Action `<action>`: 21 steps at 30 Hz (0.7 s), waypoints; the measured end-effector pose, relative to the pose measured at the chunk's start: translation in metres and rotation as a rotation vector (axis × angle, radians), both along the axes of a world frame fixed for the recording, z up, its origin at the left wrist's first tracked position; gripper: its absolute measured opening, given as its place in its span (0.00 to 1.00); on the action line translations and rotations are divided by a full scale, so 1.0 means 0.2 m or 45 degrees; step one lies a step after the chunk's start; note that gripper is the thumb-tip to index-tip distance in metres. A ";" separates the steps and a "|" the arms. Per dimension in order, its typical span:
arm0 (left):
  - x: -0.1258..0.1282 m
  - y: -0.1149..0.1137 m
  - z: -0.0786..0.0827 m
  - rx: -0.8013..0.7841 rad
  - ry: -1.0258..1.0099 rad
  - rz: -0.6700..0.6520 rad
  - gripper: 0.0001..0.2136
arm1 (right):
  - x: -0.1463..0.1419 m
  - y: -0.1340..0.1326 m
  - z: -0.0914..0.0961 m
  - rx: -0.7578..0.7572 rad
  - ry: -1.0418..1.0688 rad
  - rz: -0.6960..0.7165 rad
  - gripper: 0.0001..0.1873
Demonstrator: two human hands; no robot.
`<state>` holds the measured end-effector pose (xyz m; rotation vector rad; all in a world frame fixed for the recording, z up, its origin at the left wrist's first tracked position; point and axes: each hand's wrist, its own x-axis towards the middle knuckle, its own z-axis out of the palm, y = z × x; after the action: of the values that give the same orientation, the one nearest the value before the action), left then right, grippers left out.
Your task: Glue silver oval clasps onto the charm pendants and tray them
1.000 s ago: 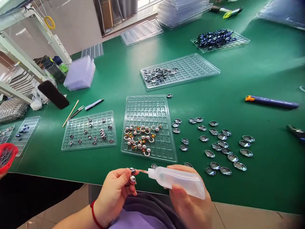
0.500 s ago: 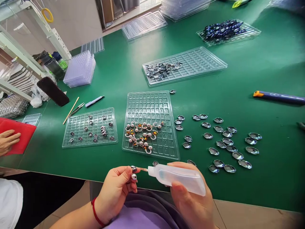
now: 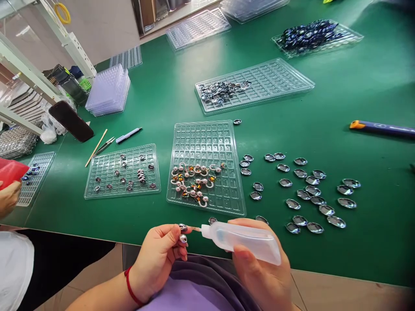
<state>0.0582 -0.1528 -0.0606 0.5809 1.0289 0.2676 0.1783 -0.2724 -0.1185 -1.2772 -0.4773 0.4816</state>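
Green tabletop [image 3: 158,103] spreads out on all sides of the middle tray [image 3: 204,142], its near edge running under both forearms. Just nearer than the middle tray, the left hand [image 3: 160,252] pinches a small dark shiny stone [image 3: 183,227] and a silver bead [image 3: 183,238] between thumb and fingers. To its right, the right hand [image 3: 266,278] is wrapped around a soft white bottle [image 3: 244,242], thumb pressed along the side. The bottle's thin spout [image 3: 195,228] points left and ends right by the stone; I cannot tell whether they touch.

Curved beads [image 3: 194,172] crowd the lower half of the middle tray, inside its rim. A smaller tray [image 3: 94,167] lies to its left, a strip of green between their edges. Loose oval stones [image 3: 313,191] are scattered to its right, narrowing the room beside the bottle hand. Beyond the middle tray sits a long tray [image 3: 279,82] with stones heaped at its left end, and a broad green band continues rightward. Far left of the middle tray, a co-worker's hand [image 3: 9,199] holds something red [image 3: 12,169].
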 end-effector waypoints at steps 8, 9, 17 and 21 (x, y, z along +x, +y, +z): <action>0.00 0.00 0.00 0.013 -0.002 -0.019 0.22 | -0.01 0.00 -0.02 0.024 0.071 -0.002 0.14; 0.00 0.00 0.00 0.015 -0.003 -0.017 0.21 | -0.02 0.00 -0.02 0.036 0.098 -0.022 0.15; -0.01 0.01 0.02 0.048 -0.051 -0.057 0.20 | 0.32 0.06 0.12 0.094 0.128 -0.169 0.24; 0.00 0.02 0.03 0.071 -0.077 -0.113 0.20 | 0.81 0.20 0.18 0.004 -0.021 -0.266 0.21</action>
<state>0.0574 -0.1485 -0.0548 0.6634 0.9374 0.2345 0.3396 -0.2327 -0.0816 -1.3127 -0.3534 0.2953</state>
